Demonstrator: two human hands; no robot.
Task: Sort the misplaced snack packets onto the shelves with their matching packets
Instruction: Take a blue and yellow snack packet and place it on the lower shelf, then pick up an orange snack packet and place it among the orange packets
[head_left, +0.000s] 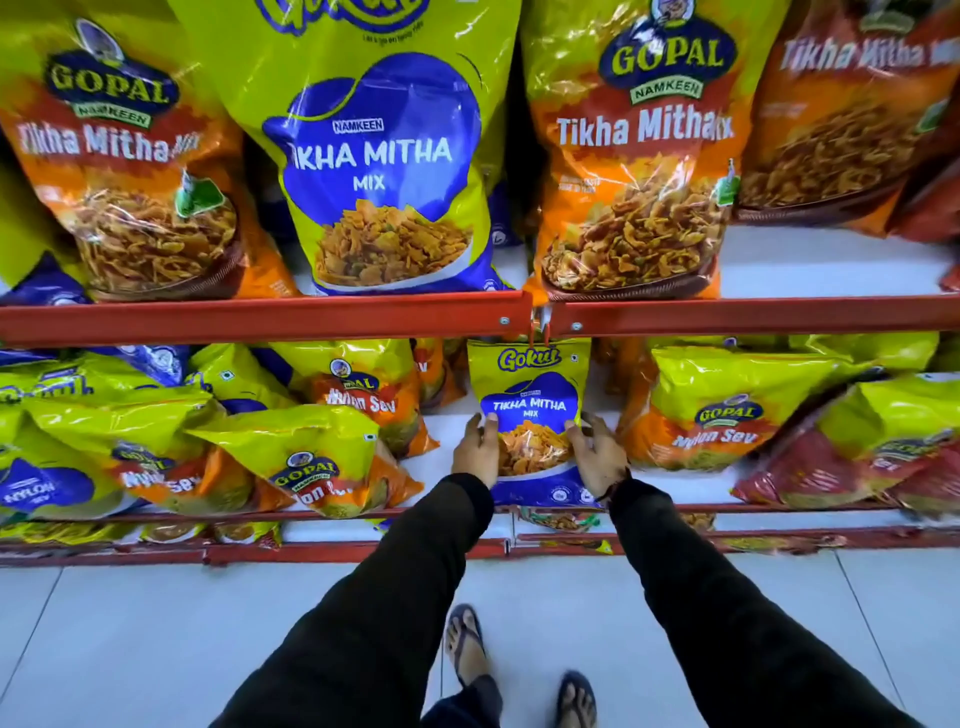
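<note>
A yellow-and-blue Tikha Mitha Mix packet stands upright on the middle shelf, in a gap between Nylon Sev packets. My left hand grips its lower left edge and my right hand grips its lower right edge. On the upper shelf, straight above, stands a large matching Tikha Mitha Mix packet, with orange Gopal Tikha Mitha packets on either side of it.
Gopal Nylon Sev packets lie at the left and right of the held packet. A red shelf rail runs just above the packet's top. A lower shelf and white floor tiles lie below, with my sandalled feet.
</note>
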